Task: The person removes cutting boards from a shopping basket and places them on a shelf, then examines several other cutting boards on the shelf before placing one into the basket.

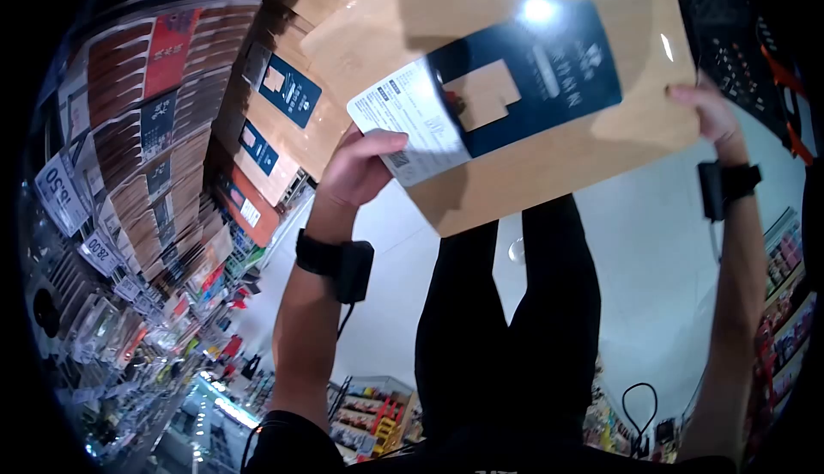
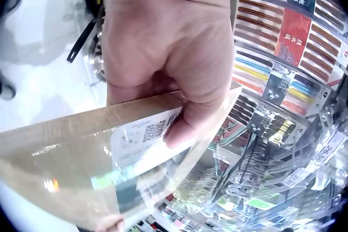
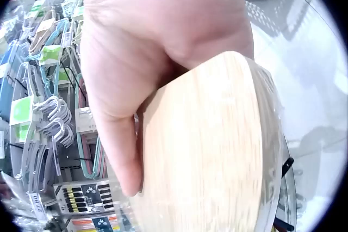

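Note:
A pale wooden cutting board [image 1: 549, 169] in clear wrap is held up in front of me by both hands. A dark blue and white paper label [image 1: 549, 70] wraps across its face. My left hand [image 1: 354, 169] grips the board's near left edge, its thumb lying over the white part of the label; the other fingers are hidden behind. At the opposite end my right hand [image 1: 711, 115] holds the edge. The right wrist view shows that thumb [image 3: 125, 156] flat along one face by the rounded corner, while the fingers disappear behind the wood.
On the left, a shelf bears more cutting boards [image 1: 300, 100] with blue labels. Racks of packaged chopsticks [image 1: 129, 79] with price tags [image 1: 64, 191] hang beside them. A black perforated basket [image 1: 730, 45] stands at upper right. Clothes hangers [image 3: 54, 118] hang on a rack. White floor lies below.

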A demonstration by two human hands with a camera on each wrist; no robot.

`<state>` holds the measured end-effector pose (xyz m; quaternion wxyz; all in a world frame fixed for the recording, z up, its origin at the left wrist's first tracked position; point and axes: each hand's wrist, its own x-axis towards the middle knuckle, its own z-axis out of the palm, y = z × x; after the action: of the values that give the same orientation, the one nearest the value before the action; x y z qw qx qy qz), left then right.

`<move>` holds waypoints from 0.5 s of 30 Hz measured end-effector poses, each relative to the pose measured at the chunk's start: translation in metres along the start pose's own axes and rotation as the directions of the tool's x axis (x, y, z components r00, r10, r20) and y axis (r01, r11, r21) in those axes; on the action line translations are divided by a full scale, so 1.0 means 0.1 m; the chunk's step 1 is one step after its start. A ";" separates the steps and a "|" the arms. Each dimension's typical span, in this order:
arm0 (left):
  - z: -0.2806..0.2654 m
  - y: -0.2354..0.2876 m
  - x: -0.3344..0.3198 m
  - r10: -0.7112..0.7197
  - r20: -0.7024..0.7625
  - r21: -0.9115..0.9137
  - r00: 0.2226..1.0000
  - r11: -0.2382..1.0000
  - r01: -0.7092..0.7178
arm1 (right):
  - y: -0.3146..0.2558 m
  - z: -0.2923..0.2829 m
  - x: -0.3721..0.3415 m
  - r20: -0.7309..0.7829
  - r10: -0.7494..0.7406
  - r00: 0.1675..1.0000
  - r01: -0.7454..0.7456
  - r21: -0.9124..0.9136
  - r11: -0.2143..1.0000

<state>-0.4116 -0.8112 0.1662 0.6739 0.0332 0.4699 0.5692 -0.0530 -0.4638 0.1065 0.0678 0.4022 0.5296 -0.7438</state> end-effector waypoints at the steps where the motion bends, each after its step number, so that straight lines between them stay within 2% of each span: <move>1: 0.08 -0.06 -0.07 -0.006 0.010 -0.013 1.000 1.000 0.006 | -0.04 -0.11 0.06 -0.013 -0.054 0.998 0.052 -0.092 0.994; 4: 0.35 -0.20 -0.17 -0.018 0.024 -0.089 1.000 0.996 0.020 | -0.50 0.17 0.08 -0.086 -0.335 0.938 0.307 -0.238 0.921; 5: 0.45 -0.23 -0.20 -0.016 0.042 -0.126 0.999 0.992 0.022 | -0.91 0.54 0.05 -0.096 -0.430 0.898 0.404 -0.211 0.890; 7: 0.45 -0.32 -0.29 -0.062 0.001 -0.125 0.998 0.990 0.062 | -0.93 0.54 0.05 -0.068 -0.513 0.856 0.456 -0.370 0.810; 11: 0.63 -0.39 -0.39 -0.009 -0.068 -0.026 0.998 1.000 0.007 | -0.85 0.37 0.15 -0.106 -0.647 0.755 0.498 -0.550 0.671; 13: 0.61 -0.42 -0.43 0.061 0.050 0.035 0.997 0.997 -0.063 | -0.85 0.36 0.17 -0.119 -0.676 0.727 0.502 -0.579 0.643; 15: 0.62 -0.42 -0.46 0.068 0.082 0.039 0.994 0.997 -0.072 | -0.85 0.44 0.12 -0.137 -0.678 0.723 0.504 -0.567 0.652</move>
<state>-0.3351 -0.8327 0.2036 0.6710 0.0864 0.4528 0.5807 -0.1290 -0.4600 0.1655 -0.1739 0.2938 0.8064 -0.4828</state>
